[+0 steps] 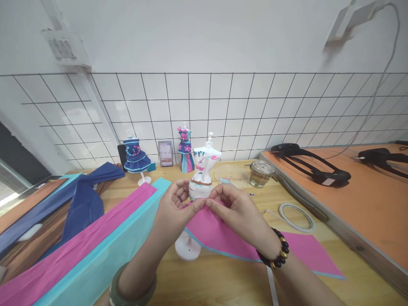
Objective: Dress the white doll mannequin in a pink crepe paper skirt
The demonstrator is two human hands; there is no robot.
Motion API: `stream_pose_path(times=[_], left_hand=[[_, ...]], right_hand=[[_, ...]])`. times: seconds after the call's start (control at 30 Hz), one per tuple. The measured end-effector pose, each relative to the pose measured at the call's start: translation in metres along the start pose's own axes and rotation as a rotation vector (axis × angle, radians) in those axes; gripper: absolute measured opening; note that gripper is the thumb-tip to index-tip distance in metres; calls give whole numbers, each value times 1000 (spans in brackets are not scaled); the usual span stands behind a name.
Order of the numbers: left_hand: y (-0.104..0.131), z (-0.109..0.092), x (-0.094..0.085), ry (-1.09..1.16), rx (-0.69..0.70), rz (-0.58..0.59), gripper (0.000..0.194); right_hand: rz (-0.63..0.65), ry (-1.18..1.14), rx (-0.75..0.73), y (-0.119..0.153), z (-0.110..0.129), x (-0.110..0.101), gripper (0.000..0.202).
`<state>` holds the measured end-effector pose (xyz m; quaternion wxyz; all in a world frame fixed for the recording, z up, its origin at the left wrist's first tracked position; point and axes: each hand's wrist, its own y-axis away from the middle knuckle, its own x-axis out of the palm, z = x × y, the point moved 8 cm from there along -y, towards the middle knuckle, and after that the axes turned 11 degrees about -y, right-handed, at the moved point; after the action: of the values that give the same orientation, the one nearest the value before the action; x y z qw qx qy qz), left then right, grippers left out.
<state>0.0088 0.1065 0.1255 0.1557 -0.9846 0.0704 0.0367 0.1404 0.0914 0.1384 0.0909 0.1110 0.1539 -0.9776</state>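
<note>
A small white dress form [204, 168] with pink and blue marks and a brown band stands upright before me on a round white base [188, 246]. Against its lower front I hold a pink crepe paper strip [219, 231] edged in light blue. My left hand [178, 199] pinches the strip's upper edge with thumb and fingers. Close beside it, my right hand [228, 204] pinches the same edge, fingertips nearly touching. The strip runs under my right wrist and off to the right across the wooden table [191, 287].
Pink [105, 229] and turquoise paper [127, 238] lie at left, with dark blue paper [81, 208] beyond. Two dressed forms, one in blue [137, 157], one in pink and blue [185, 151], stand behind. A glass jar [261, 173], a tape roll [296, 217] and black headgear [314, 165] are at right.
</note>
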Motion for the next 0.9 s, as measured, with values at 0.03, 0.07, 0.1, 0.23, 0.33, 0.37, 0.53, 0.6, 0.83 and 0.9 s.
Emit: stream_pose_path(times=[0.03, 0.07, 0.1, 0.23, 0.33, 0.37, 0.53, 0.6, 0.83, 0.9], left_hand=[[0, 0, 0, 3, -7, 3, 38], [0, 0, -1, 5, -13, 2, 38], [-1, 1, -2, 5, -20, -1, 38], [-3, 5, -11, -5, -84, -64, 41], [-4, 13, -18, 7, -176, -117, 40], [-4, 16, -20, 18, -202, -126, 40], [-5, 23, -24, 28, -244, -168, 39], [-5, 24, -24, 18, -253, -168, 38], [-3, 28, -26, 6, -288, -156, 41], [-4, 28, -28, 24, -305, -152, 42]], right_hand=[[16, 3, -1, -1, 0, 0, 13], [35, 8, 0, -1, -1, 1, 14], [50, 21, -1, -1, 0, 1, 16], [-38, 222, -141, 3, 15, -6, 17], [-77, 445, -392, 15, 39, 6, 20], [-57, 514, -468, 20, 44, 15, 20], [43, 815, -661, 36, 42, 66, 15], [37, 906, -692, 38, 36, 78, 7], [-46, 929, -838, 43, 40, 82, 24], [-9, 912, -850, 43, 40, 82, 24]])
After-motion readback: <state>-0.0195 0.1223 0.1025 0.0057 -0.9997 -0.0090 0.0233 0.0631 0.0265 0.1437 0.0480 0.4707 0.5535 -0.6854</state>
